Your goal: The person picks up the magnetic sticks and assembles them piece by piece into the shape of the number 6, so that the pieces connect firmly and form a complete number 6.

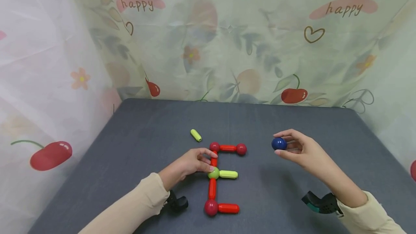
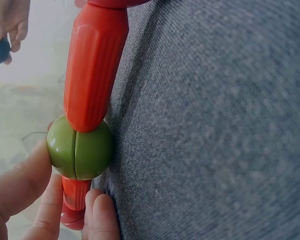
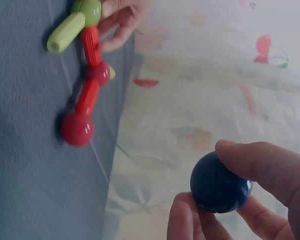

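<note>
Ball-and-rod frame (image 1: pixel 212 189) lies on the worktop (image 1: pixel 146 129); from the head view we see two side rods (image 1: pixel 229 208) uncapped, one lime rod (image 1: pixel 196 135) loose. Left wrist: left hand (image 2: pixel 46 212) grips it at the green ball (image 2: pixel 85 150), joined to red rods (image 2: pixel 95 65). Right wrist: right hand (image 3: pixel 272 167) pinches the unattached blue ball (image 3: pixel 217 185).

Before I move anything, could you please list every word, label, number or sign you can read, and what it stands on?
"happy": left pink patch on the backdrop.
"happy": right pink patch on the backdrop.
No text can be read on the balls, sticks or black wrist devices.
</note>
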The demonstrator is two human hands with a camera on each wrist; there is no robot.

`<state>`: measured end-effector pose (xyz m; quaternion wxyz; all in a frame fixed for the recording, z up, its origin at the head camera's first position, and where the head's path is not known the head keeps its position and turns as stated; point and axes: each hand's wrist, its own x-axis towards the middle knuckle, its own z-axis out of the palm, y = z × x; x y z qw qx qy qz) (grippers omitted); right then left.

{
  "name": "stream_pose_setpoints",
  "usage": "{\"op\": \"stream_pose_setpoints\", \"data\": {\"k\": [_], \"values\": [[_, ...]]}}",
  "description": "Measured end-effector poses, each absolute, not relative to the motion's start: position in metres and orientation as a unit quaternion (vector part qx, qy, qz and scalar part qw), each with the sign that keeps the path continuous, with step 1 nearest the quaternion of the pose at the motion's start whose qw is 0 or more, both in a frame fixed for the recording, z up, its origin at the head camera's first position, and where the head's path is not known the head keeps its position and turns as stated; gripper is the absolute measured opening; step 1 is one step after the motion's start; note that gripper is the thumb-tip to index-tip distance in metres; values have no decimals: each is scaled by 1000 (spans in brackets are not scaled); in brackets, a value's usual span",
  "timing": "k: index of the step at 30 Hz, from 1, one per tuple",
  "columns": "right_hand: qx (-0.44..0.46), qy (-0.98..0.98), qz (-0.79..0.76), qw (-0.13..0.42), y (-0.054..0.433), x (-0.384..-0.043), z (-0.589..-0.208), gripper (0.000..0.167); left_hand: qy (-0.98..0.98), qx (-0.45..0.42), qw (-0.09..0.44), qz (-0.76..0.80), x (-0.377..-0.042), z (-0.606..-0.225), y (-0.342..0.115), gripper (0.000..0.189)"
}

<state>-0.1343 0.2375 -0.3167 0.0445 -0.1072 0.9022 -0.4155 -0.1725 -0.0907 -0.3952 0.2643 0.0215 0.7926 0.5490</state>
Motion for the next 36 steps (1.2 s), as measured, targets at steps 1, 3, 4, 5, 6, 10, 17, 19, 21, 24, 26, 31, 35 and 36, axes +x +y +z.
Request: {"op": "stream_pose_setpoints", "data": {"k": [1, 3, 4, 5, 6, 10, 17, 19, 21, 24, 26, 31, 35, 36], "values": [[-109, 899, -421, 48, 234, -134, -318, 46, 792, 22, 265, 549, -173, -395, -91, 37], [-108, 893, -433, 59, 227, -135, -320, 45, 792, 21, 265, 550, -173, -395, -91, 37], [-108, 889, -440, 65, 223, -135, -322, 44, 792, 21, 266, 549, -173, -395, -91, 37], [-107, 887, -444, 71, 220, -136, -324, 44, 792, 19, 266, 549, -173, -395, -90, 37], [-104, 885, -447, 77, 218, -136, -325, 43, 792, 19, 266, 548, -173, -395, -90, 37], [-100, 883, -449, 91, 209, -136, -334, 42, 795, 17, 265, 546, -173, -394, -90, 37], [-105, 886, -443, 95, 197, -131, -353, 44, 795, 16, 267, 545, -173, -394, -89, 37], [-100, 888, -437, 101, 194, -130, -358, 44, 795, 14, 268, 543, -173, -394, -89, 37], [-97, 891, -430, 107, 190, -129, -363, 43, 796, 13, 269, 542, -173, -394, -89, 37], [-90, 894, -422, 118, 185, -128, -370, 39, 796, 12, 270, 542, -173, -394, -89, 36], [-98, 894, -418, 126, 182, -127, -375, 38, 796, 12, 269, 542, -174, -394, -89, 36], [-136, 892, -406, 146, 177, -128, -385, 36, 796, 10, 270, 542, -174, -395, -90, 37], [-155, 894, -394, 143, 174, -129, -389, 36, 796, 10, 271, 542, -174, -395, -90, 37], [-158, 896, -391, 140, 173, -129, -389, 35, 795, 11, 271, 542, -174, -395, -90, 37]]}}
